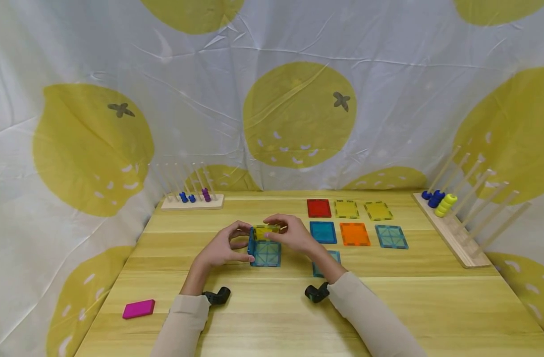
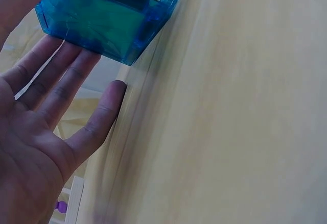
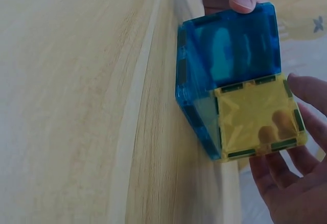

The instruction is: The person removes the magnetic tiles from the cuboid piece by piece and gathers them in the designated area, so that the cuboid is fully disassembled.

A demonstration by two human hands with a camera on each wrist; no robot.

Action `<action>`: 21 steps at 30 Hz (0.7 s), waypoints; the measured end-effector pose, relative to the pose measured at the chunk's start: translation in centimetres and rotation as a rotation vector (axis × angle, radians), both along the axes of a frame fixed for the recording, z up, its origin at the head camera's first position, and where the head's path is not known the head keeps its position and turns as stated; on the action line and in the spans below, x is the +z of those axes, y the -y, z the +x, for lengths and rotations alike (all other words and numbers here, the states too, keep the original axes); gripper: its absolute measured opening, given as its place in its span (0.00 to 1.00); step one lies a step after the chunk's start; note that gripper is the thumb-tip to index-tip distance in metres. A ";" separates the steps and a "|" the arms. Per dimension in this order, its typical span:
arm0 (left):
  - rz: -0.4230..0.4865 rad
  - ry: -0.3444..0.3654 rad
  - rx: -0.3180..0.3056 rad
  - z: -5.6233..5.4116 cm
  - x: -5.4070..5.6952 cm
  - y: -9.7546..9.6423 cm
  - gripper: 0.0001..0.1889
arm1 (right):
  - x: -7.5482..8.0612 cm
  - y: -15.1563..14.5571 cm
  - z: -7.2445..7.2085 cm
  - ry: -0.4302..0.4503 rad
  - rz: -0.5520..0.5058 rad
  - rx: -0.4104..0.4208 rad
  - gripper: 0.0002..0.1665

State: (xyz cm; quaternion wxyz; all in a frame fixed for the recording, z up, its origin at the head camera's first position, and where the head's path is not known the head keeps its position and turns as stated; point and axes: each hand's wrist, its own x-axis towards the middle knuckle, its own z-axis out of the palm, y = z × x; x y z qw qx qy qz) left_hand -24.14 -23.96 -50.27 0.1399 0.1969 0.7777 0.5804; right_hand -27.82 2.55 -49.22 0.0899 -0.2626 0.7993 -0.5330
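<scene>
A light blue magnetic tile (image 1: 266, 255) lies flat on the table. Along its left edge a darker blue magnetic tile (image 1: 251, 241) stands upright, and a yellow magnetic tile (image 1: 264, 232) stands along its far edge. With thumb and fingers at opposite edges, my left hand (image 1: 226, 244) holds the upright blue tile. My right hand (image 1: 294, 234) pinches the yellow tile near its right end. In the right wrist view the yellow tile (image 3: 255, 117) meets the blue tile (image 3: 232, 45) at a corner, and fingertips show through the yellow.
Right of the hands lie loose tiles: red (image 1: 319, 208), yellow (image 1: 346, 209), blue (image 1: 323, 232), orange (image 1: 354, 234) and light blue (image 1: 391, 237). Pegged wooden boards stand at back left (image 1: 193, 204) and right (image 1: 455, 233). A magenta block (image 1: 138, 309) lies front left.
</scene>
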 end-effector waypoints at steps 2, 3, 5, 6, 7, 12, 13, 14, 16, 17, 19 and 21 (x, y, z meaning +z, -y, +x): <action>-0.003 0.003 -0.001 0.0 0.0 0.0 0.39 | -0.1 0.2 -0.1 -0.009 0.009 0.000 0.25; -0.003 0.005 -0.001 0.0 0.0 0.0 0.38 | -0.1 0.3 -0.2 -0.012 0.013 0.003 0.24; -0.004 0.006 -0.002 0.1 0.0 0.0 0.38 | -0.1 0.5 -0.2 -0.026 0.034 0.004 0.22; -0.004 0.004 -0.004 0.0 0.0 -0.1 0.38 | -0.1 0.6 -0.3 -0.036 0.048 0.003 0.21; -0.003 0.002 -0.005 0.1 0.0 -0.1 0.39 | -0.1 0.7 -0.2 -0.048 0.065 0.000 0.19; -0.001 -0.011 -0.020 0.2 0.0 -0.3 0.40 | 0.1 0.9 0.2 -0.085 0.120 -0.029 0.15; -0.001 -0.012 -0.022 0.2 0.0 -0.3 0.40 | 0.1 0.9 0.3 -0.088 0.123 -0.034 0.14; -0.002 -0.013 -0.023 0.2 0.0 -0.4 0.40 | 0.1 0.9 0.3 -0.091 0.123 -0.038 0.14; -0.010 -0.017 -0.019 0.2 0.0 -0.4 0.39 | 0.2 0.8 0.5 -0.102 0.120 -0.042 0.13; -0.016 -0.022 -0.018 0.2 0.1 -0.5 0.39 | 0.2 0.8 0.5 -0.108 0.114 -0.047 0.13; -0.025 -0.029 -0.016 0.2 0.2 -0.5 0.39 | 0.3 0.7 0.6 -0.117 0.100 -0.059 0.13; -0.034 -0.029 -0.009 0.2 0.3 -0.5 0.40 | 0.3 0.5 0.7 -0.120 0.081 -0.079 0.12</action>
